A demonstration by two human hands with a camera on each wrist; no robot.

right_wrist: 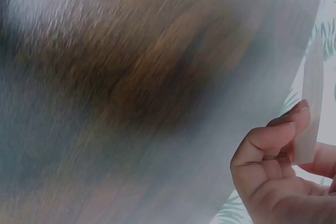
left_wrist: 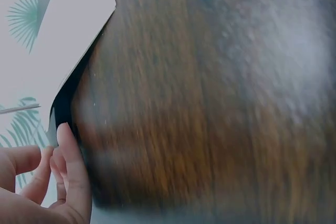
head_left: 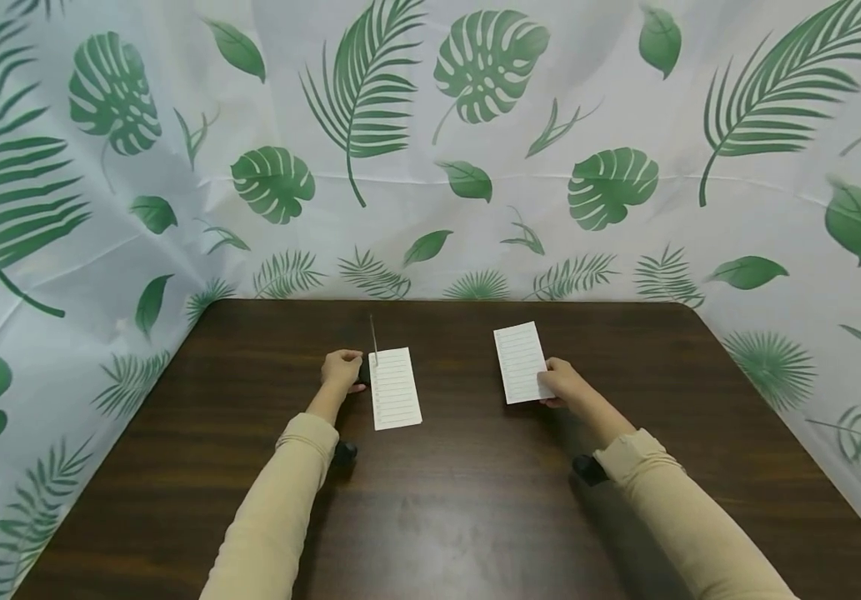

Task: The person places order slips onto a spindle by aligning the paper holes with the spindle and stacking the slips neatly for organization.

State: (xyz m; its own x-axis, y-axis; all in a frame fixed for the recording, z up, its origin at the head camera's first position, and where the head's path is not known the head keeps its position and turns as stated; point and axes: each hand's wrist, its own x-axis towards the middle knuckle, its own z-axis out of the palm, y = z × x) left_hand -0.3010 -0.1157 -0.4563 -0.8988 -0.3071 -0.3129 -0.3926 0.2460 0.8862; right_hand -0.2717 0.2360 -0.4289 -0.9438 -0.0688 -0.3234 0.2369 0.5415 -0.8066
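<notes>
Thin and upright, the metal rod of a paper spike (head_left: pixel 373 340) rises through a small stack of white lined slips (head_left: pixel 395 390), left of the table's middle. My left hand (head_left: pixel 342 368) holds the spike's black base (head_left: pixel 364 372) at its left edge; in the left wrist view the fingers (left_wrist: pixel 73 169) bend against the dark base (left_wrist: pixel 64 107) under the slips. To the right, my right hand (head_left: pixel 563 382) pinches a lined slip (head_left: pixel 522 363) by its lower right corner. That slip (right_wrist: pixel 311 98) appears nearly edge-on in the right wrist view, between thumb and fingers.
A dark brown wooden table (head_left: pixel 468 492) lies under both hands. Behind it and along its sides hangs a white curtain (head_left: pixel 415 208) printed with green leaves. Black wrist devices (head_left: pixel 589 469) show beneath both beige sleeves (head_left: pixel 678 508).
</notes>
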